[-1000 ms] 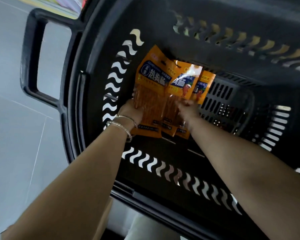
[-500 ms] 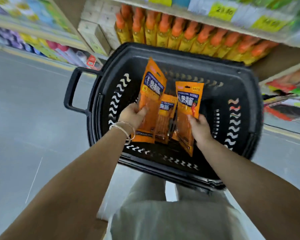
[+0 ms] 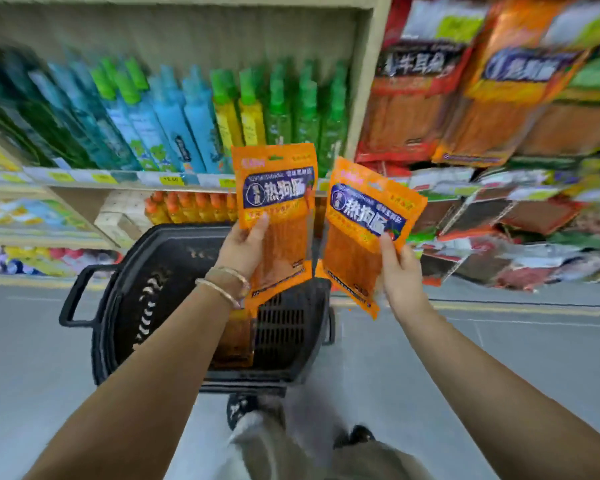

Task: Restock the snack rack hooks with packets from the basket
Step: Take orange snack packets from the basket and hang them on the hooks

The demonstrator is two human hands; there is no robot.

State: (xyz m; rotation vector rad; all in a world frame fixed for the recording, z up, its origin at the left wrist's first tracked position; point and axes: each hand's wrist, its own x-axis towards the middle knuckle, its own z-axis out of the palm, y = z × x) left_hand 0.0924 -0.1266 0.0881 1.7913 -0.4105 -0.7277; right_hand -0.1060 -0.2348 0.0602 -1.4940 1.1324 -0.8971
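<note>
both hands have lifted clear of the basket (image 3: 146,271): left hand (image 3: 243,251) grips one orange packet (image 3: 274,199), right hand (image 3: 400,271) pinches another packet (image 3: 368,220), near the blurred rack (image 3: 482,109) at right.

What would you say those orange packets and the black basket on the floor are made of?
The two orange snack packets look like glossy plastic film: thin, shiny, with a seemingly clear lower window showing the strips inside. The black slotted basket looks like moulded hard plastic, fairly matte, with slots through its walls, though blur leaves the finish uncertain.

Grey floor (image 3: 32,358), black basket (image 3: 174,258) standing on it, shelf (image 3: 118,177) behind carrying upright coloured bottles (image 3: 174,123)
</note>
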